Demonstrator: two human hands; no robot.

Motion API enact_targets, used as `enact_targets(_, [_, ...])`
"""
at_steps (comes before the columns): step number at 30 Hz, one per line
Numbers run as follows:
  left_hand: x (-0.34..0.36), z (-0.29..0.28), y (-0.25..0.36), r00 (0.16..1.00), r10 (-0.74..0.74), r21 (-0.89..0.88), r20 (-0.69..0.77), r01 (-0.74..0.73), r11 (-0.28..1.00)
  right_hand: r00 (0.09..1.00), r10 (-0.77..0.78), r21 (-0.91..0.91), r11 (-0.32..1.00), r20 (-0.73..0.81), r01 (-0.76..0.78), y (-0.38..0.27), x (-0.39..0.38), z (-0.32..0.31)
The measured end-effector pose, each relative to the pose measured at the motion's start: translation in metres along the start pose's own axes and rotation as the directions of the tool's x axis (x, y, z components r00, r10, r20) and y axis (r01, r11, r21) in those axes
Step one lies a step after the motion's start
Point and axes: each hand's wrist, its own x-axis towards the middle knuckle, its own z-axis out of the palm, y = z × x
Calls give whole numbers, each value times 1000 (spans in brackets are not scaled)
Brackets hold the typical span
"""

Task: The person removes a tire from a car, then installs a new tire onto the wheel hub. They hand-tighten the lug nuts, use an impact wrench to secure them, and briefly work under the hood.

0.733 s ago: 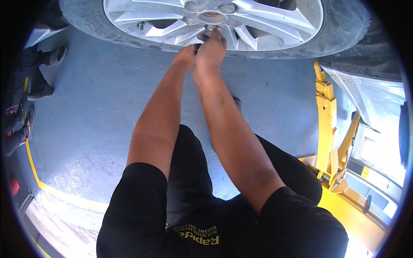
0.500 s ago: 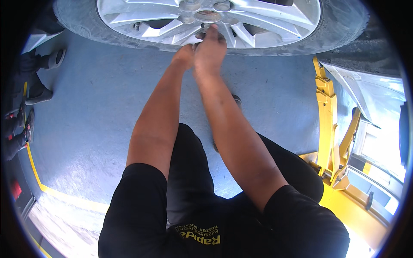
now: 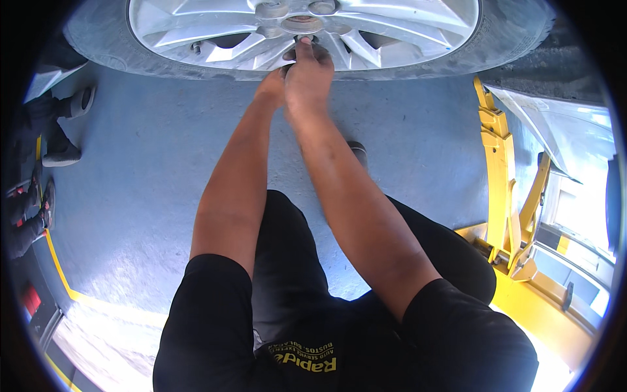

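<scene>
A silver multi-spoke alloy wheel (image 3: 209, 23) with its grey, dusty tyre (image 3: 137, 62) fills the top of the view. Both my arms reach up to its lower spokes, just below the hub's centre hole (image 3: 302, 24). My right hand (image 3: 311, 75) is closed, its fingers curled and one fingertip up against the hub near a lower bolt hole. Close at its left, my left hand (image 3: 271, 86) is closed too, mostly tucked behind the right. A bit of something dark shows between the hands; its kind is hidden.
Yellow lift arm (image 3: 499, 176) stands at the right, beside a light car body panel (image 3: 532, 124). At the left edge are other people's legs and shoes (image 3: 62, 153). A yellow line (image 3: 59, 268) runs along the blue-grey floor (image 3: 144, 170).
The wheel and both my hands sit slightly further left and higher in the picture, as the view has shifted a little. My hands keep the same closed pose at the hub.
</scene>
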Motion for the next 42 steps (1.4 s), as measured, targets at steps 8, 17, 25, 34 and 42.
enact_targets(8, [6, 2, 1, 999, 6, -85, 53, -1, 996, 997, 64, 54, 996, 50, -66, -3, -6, 5])
enact_targets(17, [-58, -68, 44, 863, -21, -508, 504, 317, 801, 943, 296, 61, 949, 151, -308, -11, -11, -62])
enact_targets(25, [-164, -126, 115, 960, -86, -728, 268, 260, 634, 714, 144, -383, 905, 686, 186, -37, -11, -82])
enact_targets(34, [-175, -111, 127, 933, -318, -975, 165, 203, 89, 903, -54, 30, 999, 427, 46, -47, -13, -77])
enact_targets(42, [-177, -119, 124, 960, -272, -949, -71, 19, 315, 969, 71, 331, 932, 238, -150, -55, -17, -70])
